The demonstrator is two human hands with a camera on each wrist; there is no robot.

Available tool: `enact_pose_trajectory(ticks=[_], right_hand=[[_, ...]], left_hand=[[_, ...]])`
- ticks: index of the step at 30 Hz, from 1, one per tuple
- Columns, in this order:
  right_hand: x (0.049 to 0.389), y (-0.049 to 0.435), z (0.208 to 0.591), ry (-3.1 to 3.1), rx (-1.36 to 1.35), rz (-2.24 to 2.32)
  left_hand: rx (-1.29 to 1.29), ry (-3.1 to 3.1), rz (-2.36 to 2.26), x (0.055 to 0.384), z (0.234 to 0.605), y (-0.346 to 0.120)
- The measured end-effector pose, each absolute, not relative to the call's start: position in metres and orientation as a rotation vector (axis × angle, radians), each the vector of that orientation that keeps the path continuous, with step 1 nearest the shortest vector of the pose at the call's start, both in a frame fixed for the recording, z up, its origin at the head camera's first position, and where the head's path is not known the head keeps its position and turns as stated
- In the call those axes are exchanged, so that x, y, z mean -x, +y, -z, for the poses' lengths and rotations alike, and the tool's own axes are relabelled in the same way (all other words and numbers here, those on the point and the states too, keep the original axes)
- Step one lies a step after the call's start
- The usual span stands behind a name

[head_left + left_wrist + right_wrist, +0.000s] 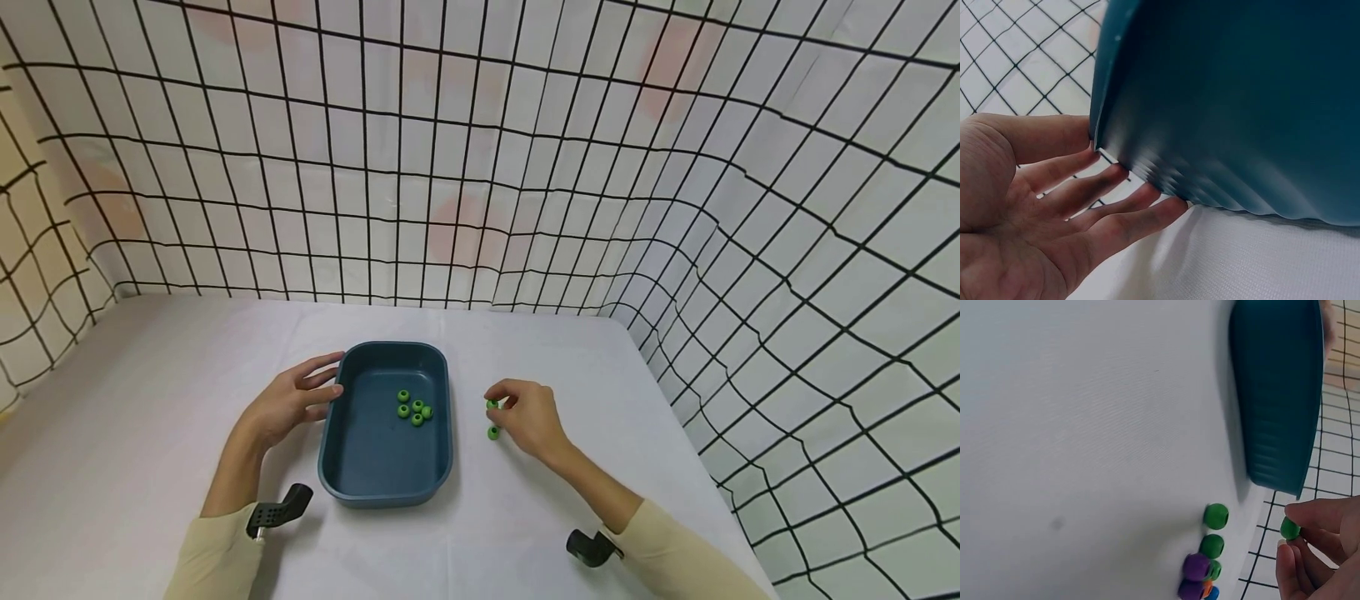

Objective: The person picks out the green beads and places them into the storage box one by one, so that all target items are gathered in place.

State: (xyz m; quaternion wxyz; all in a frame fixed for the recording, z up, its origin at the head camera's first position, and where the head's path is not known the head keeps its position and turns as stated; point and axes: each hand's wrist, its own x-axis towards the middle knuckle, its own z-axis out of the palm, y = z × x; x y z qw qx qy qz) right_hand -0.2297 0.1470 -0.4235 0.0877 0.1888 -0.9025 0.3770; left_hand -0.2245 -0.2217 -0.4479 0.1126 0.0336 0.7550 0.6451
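In the head view, a dark blue rectangular tray (360,483) lies on the white cloth, with several green beads (417,406) inside, right of its middle. My left hand (288,404) is at the tray's left side; in the left wrist view its nearly straight fingers touch the outer wall (1229,125) and the thumb meets the rim. Right of the tray, my right hand (532,417) pinches a green bead (1290,528) between thumb and fingertips, raised off the cloth. Another green bead (492,432) rests on the cloth just below that hand.
The right wrist view shows a row on the cloth: green beads (1215,516), purple beads (1197,567), an orange bead (1207,588) and a blue bead (1212,593). My right hand mostly hides this row from the head view. Black netting (472,158) encloses the table.
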Motion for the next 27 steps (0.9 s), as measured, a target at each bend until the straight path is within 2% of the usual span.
enact_pose_trajectory(ticks=[27], right_hand=[[0.227, 0.084, 0.406, -2.643, -0.753, -1.192]], left_hand=[[-0.11, 2.198, -1.907, 0.225, 0.448, -0.222]])
